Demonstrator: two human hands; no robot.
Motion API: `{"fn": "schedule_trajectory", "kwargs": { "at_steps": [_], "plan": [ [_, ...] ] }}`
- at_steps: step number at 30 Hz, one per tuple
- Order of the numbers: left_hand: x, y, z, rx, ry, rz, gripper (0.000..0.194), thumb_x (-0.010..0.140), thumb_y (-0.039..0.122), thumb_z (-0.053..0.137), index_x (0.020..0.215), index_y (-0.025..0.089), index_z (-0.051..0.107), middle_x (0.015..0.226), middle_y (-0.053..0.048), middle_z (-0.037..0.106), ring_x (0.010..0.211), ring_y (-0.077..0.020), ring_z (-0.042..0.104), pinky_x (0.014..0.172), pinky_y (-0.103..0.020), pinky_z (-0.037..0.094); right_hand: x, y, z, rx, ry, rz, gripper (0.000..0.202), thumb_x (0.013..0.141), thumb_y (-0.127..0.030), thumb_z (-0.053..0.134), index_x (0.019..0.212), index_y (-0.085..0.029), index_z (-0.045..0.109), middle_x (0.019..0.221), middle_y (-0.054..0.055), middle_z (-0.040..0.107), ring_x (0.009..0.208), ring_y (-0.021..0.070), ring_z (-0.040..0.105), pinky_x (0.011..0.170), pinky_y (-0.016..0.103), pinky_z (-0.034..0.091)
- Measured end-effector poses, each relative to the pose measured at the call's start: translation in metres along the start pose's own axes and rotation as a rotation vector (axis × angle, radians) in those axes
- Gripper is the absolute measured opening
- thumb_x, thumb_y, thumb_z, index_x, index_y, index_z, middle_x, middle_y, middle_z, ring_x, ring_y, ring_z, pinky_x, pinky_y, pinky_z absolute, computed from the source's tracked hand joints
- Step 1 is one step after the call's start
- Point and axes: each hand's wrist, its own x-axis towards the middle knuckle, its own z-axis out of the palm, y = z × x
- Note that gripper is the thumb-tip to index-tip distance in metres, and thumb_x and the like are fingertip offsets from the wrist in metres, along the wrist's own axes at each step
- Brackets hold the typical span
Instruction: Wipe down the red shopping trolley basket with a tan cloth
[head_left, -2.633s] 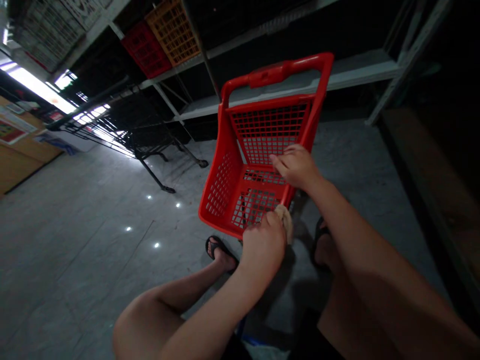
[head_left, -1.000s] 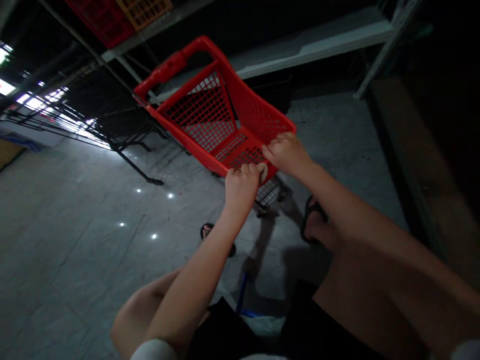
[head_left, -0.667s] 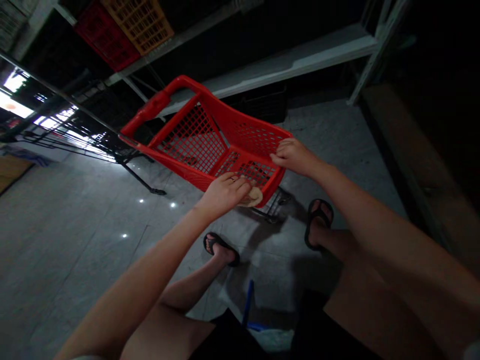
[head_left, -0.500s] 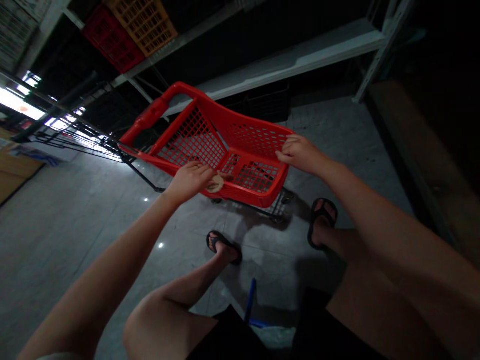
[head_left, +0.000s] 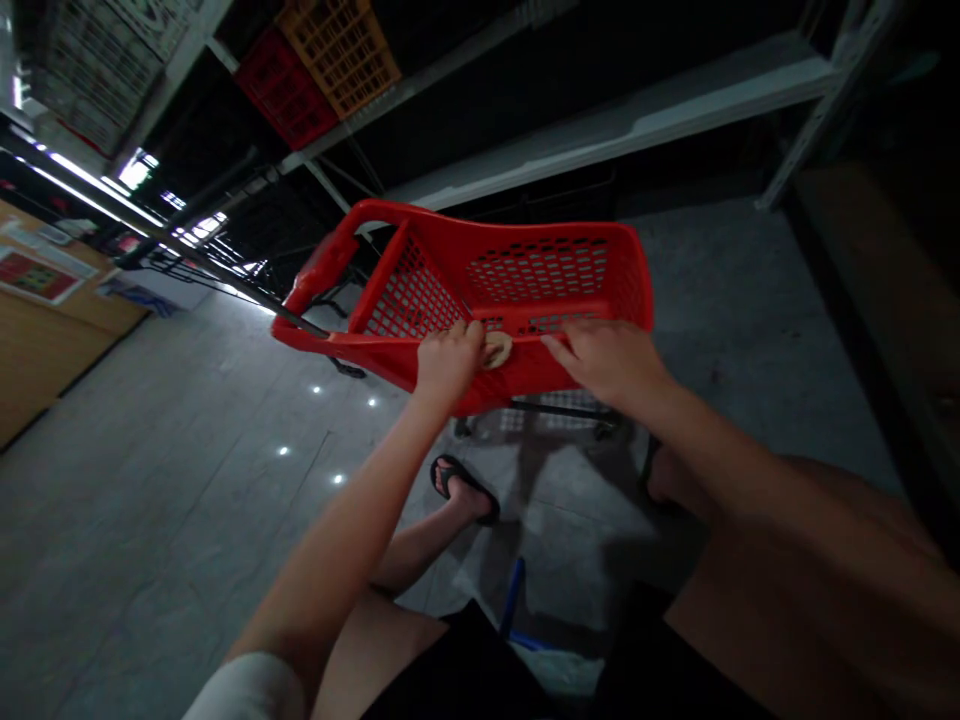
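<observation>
A red plastic shopping cart (head_left: 555,255) stands in front of me with its long side toward me and its handle at the left. My left hand (head_left: 448,362) is closed at the near rim, holding a small beige wad that looks like cloth (head_left: 497,350) against it. What the wad is made of is too blurred to tell. Farther right on the same rim, my right hand (head_left: 613,362) is closed over the edge, its fingers inside the basket and partly hidden.
Behind the cart runs a metal shelf (head_left: 645,125), with a yellow crate (head_left: 341,60) and a dark red crate (head_left: 289,90) at upper left. Another dark cart frame (head_left: 225,270) stands left. Blue tubing (head_left: 514,600) shows between my legs. My sandalled foot (head_left: 465,490) is below the cart.
The cart has turned, bringing its long side round to face me. My right hand has gone from the cart's end to its near rim, closer to my left hand, which has shifted right.
</observation>
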Motion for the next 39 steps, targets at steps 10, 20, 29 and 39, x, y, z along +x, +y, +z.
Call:
{"fn": "schedule_trajectory", "kwargs": {
  "at_steps": [10, 20, 29, 39],
  "plan": [
    [0.032, 0.064, -0.028, -0.149, 0.029, 0.168, 0.027, 0.109, 0.031, 0.039, 0.116, 0.019, 0.062, 0.103, -0.009, 0.069, 0.083, -0.0212, 0.073, 0.064, -0.030, 0.048, 0.037, 0.085, 0.002, -0.005, 0.091, 0.228, 0.077, 0.106, -0.058, 0.021, 0.089, -0.013, 0.080, 0.085, 0.020, 0.076, 0.086, 0.0314, 0.071, 0.084, 0.044, 0.047],
    [-0.050, -0.061, -0.059, 0.187, 0.012, 0.204, 0.033, 0.108, 0.037, 0.042, 0.100, 0.017, 0.067, 0.101, -0.010, 0.075, 0.100, -0.0284, 0.072, 0.115, -0.050, 0.043, 0.011, 0.083, 0.001, 0.003, 0.053, 0.269, 0.065, 0.104, -0.053, 0.031, 0.082, -0.014, 0.079, 0.081, 0.017, 0.077, 0.090, 0.0309, 0.072, 0.090, 0.045, 0.046],
    [-0.067, -0.082, -0.054, 0.130, -0.040, 0.112, 0.022, 0.104, 0.029, 0.046, 0.097, 0.022, 0.066, 0.103, -0.011, 0.074, 0.104, -0.0321, 0.069, 0.115, -0.051, 0.042, 0.003, 0.128, 0.021, 0.267, 0.146, -0.021, 0.055, 0.103, -0.038, 0.029, 0.081, -0.018, 0.075, 0.103, 0.016, 0.078, 0.115, 0.0297, 0.068, 0.120, 0.057, 0.031],
    [0.008, 0.067, -0.028, -0.059, -0.034, 0.244, 0.019, 0.105, 0.025, 0.049, 0.103, 0.018, 0.066, 0.099, -0.012, 0.075, 0.093, -0.0262, 0.072, 0.081, -0.037, 0.050, -0.004, 0.094, 0.037, 0.680, 0.146, 0.100, 0.064, 0.109, -0.047, 0.016, 0.114, -0.024, 0.076, 0.097, 0.009, 0.078, 0.120, 0.0262, 0.064, 0.111, 0.049, 0.046]
  ]
}}
